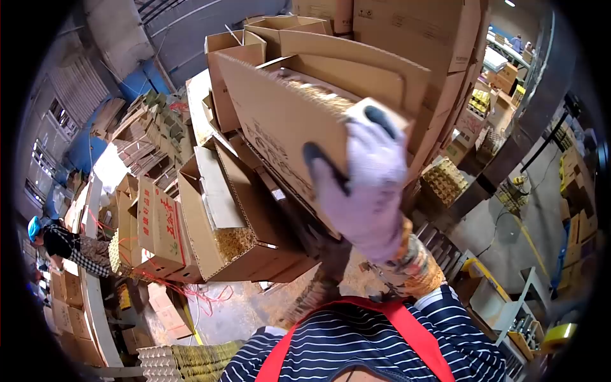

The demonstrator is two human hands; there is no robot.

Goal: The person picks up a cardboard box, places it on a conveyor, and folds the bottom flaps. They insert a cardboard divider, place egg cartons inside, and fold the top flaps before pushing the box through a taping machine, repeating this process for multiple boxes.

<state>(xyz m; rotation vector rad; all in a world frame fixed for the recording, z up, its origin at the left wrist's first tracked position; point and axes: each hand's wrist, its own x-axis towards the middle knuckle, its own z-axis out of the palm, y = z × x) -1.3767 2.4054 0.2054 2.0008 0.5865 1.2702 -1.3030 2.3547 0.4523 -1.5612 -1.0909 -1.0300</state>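
My right hand [366, 181], in a pale glove with dark fingertips, grips the near edge of an open cardboard box [280, 130], its thumb on the printed side wall. This box is tilted, with its flaps up, and holds a stack of brownish material [318, 95]. My left hand [321, 245] is low in the shadow beneath the box; its fingers are hidden. Left of it stands another open box [273, 254] with a pale sheet and straw-coloured filling inside.
A box with red print [159, 223] stands at the left. Tall cartons [407, 32] rise behind. Egg trays [191, 363] are stacked at the lower left. A co-worker in a blue cap [63, 245] is at the far left. A metal post [509, 134] stands right.
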